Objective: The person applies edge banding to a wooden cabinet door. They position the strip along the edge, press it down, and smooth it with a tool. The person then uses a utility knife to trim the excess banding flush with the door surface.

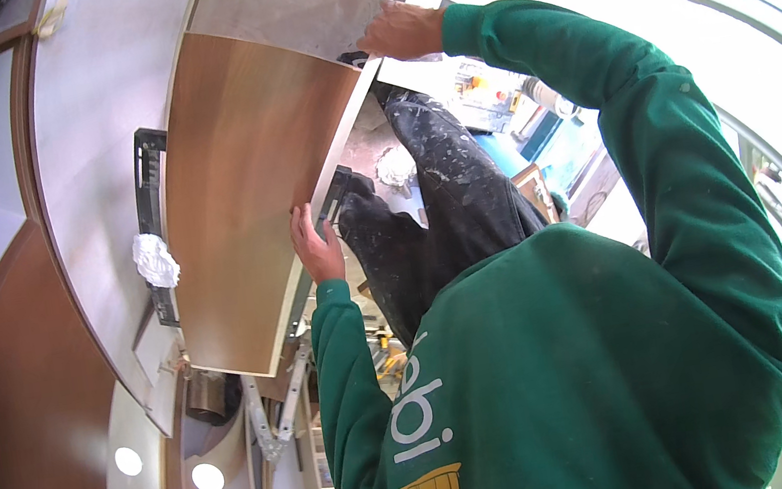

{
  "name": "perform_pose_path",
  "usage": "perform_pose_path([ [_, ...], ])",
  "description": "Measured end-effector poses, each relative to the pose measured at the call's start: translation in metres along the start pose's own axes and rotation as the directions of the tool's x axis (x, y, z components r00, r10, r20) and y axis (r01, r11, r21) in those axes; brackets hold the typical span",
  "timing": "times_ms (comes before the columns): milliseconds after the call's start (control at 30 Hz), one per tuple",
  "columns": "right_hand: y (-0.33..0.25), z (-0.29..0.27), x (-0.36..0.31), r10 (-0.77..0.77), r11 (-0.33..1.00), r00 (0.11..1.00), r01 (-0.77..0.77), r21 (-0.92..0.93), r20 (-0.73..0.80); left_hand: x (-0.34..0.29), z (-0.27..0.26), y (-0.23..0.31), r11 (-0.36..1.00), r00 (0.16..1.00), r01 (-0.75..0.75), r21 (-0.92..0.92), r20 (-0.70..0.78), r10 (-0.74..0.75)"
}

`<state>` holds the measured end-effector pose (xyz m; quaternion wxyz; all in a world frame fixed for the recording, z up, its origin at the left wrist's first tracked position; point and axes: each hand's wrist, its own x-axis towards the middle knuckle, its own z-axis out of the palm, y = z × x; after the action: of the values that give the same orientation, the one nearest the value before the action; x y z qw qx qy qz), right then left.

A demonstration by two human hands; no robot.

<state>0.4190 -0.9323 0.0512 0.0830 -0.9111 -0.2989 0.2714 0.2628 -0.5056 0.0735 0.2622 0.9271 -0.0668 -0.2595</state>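
Note:
A brown wood-grain panel [251, 184] with a pale edge lies in front of me, slanting from lower left to upper right. My left hand [318, 247] rests on its near long edge, fingers stretched out and slightly apart. Farther off, at the panel's far right corner, my right hand [402, 30] is closed with curled fingers. A small dark object [353, 59] shows just under those fingertips; its kind cannot be made out. A black support rail [331, 193] juts out from beneath the panel beside my left hand.
Another black rail [149, 179] with white crumpled wrapping [156, 261] lies past the panel's left side. A second white bundle [395, 168] sits by my paint-spotted trousers [448, 155]. Metal stand legs [271, 419] are below the panel. Tools and boxes [490, 93] lie to the right.

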Motion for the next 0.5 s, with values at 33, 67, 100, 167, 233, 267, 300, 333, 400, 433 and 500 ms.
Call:
perform_pose_path([
  [33,0.002,0.003,-0.001,-0.014,0.999,1.0,0.013,-0.035,-0.025,0.013,-0.001,-0.001,0.998,0.999,-0.054,0.015,-0.005,0.054],
  [67,0.003,0.007,-0.001,-0.035,0.997,0.999,0.032,-0.072,-0.042,0.025,0.002,0.001,0.995,0.995,-0.1,0.024,-0.009,0.1],
  [100,0.011,0.027,-0.004,-0.088,0.986,0.981,0.06,-0.157,-0.176,0.043,-0.001,0.012,0.99,0.99,-0.14,-0.013,-0.021,0.14],
  [167,0.007,0.009,0.003,-0.018,1.0,0.992,0.016,-0.018,-0.127,0.071,-0.011,0.028,0.967,0.967,-0.254,0.0,-0.018,0.254],
  [233,0.008,-0.007,0.006,-0.033,0.999,0.991,0.037,0.029,-0.129,0.101,-0.018,0.035,0.947,0.949,-0.315,0.06,0.048,0.313],
  [267,0.008,-0.015,0.007,-0.034,0.999,0.994,0.037,0.024,-0.108,0.116,-0.018,0.038,0.937,0.939,-0.341,0.071,0.075,0.336],
  [300,0.006,-0.015,0.007,-0.032,0.999,0.996,0.034,0.025,-0.086,0.129,-0.02,0.046,0.936,0.936,-0.338,0.096,0.138,0.324],
  [333,0.005,-0.014,0.008,-0.016,0.999,0.996,0.019,0.028,-0.091,0.141,-0.021,0.054,0.934,0.93,-0.336,0.122,0.199,0.308],
  [400,0.01,-0.013,0.01,0.018,1.0,0.994,-0.016,0.025,-0.104,0.15,-0.02,0.061,0.928,0.919,-0.325,0.179,0.29,0.266],
  [433,0.01,-0.012,0.011,0.023,0.999,0.995,-0.018,0.05,-0.101,0.15,-0.019,0.064,0.926,0.917,-0.313,0.211,0.322,0.237],
  [500,0.009,-0.004,0.009,0.042,0.994,0.995,-0.033,0.105,-0.088,0.151,-0.015,0.069,0.927,0.914,-0.286,0.244,0.359,0.188],
])
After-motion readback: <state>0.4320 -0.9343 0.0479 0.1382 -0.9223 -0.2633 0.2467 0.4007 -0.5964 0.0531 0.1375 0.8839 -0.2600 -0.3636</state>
